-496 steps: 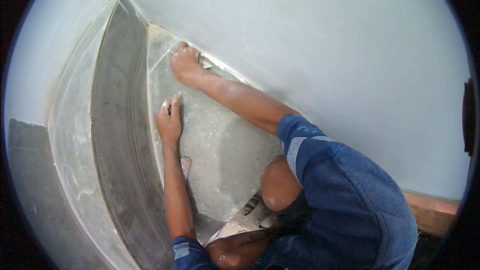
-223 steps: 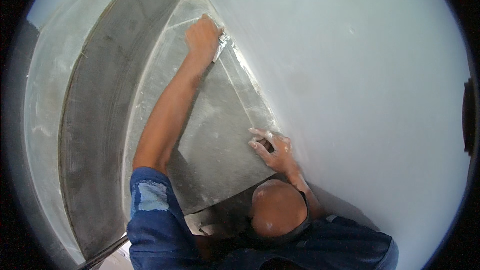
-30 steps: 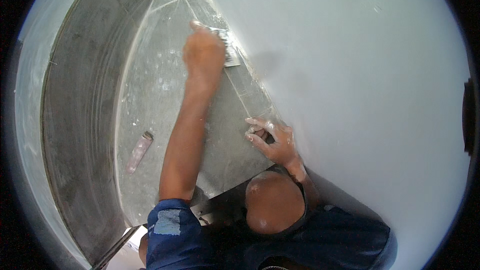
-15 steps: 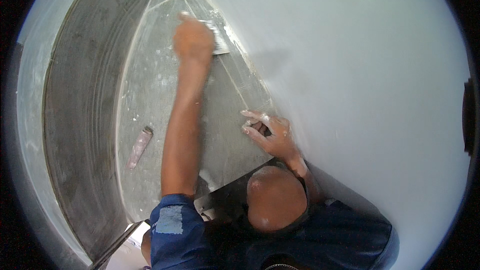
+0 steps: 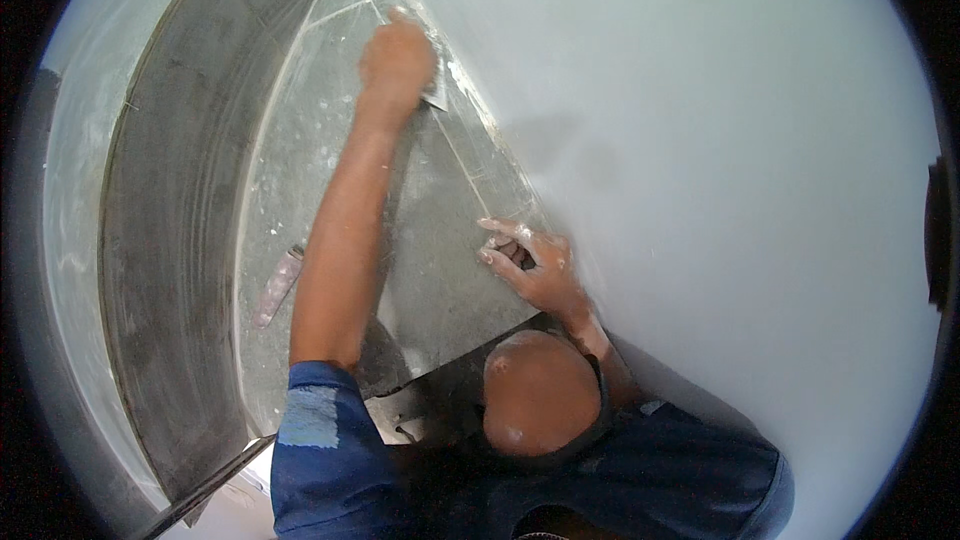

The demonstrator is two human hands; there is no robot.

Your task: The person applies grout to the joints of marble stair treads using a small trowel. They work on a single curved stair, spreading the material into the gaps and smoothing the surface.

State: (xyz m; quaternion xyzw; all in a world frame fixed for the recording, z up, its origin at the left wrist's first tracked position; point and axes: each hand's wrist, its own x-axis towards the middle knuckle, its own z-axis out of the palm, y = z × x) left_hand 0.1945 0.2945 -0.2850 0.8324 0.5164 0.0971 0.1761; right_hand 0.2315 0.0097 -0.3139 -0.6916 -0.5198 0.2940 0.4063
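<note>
My left hand [image 5: 400, 62] is closed round a flat scraper, whose pale, straight-edged blade [image 5: 437, 92] shows past the knuckles. It is at the far, narrow part of the grey surface [image 5: 440, 290], close to a pale line of filler along the right wall; the hand covers the scraper's grip. Lower right, my right hand [image 5: 535, 265] rests on the same surface against the wall. White dust coats its fingers; forefinger and thumb are apart, the others curl loosely, and nothing shows in them.
Left of my forearm lies a short pinkish-white dusty stick [image 5: 277, 290] with a dark end. A dark curved wall [image 5: 175, 220] bounds the surface on the left, a smooth pale wall [image 5: 720, 160] on the right. My bent knee [image 5: 540, 390] is near the front edge.
My left hand has shifted slightly up and right with the scraper, and less of the blade shows. That forearm now partly overlaps the pinkish stick. My right hand stays in place.
</note>
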